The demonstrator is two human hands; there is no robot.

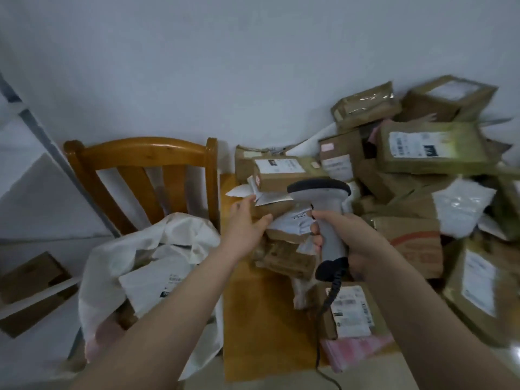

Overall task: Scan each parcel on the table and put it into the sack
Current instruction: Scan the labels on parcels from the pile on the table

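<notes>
My right hand (349,243) grips the grey handle of a barcode scanner (323,198), whose dark head points away from me toward the parcels. My left hand (244,223) is open, fingers stretched toward a small stack of brown boxes (284,254) with a crumpled white label (292,220), touching or nearly touching its left side. A white sack (118,260) sits open on a wooden chair (140,175) to the left, with a white parcel (152,282) inside it. Several cardboard parcels (427,147) are heaped on the wooden table (253,333).
The heap of boxes fills the table's right side and leans on the wall. A labelled box (351,311) and a pink mailer (357,350) lie near the front edge, beside the scanner's coiled cable (326,299). Brown boxes (31,274) sit on the floor at left.
</notes>
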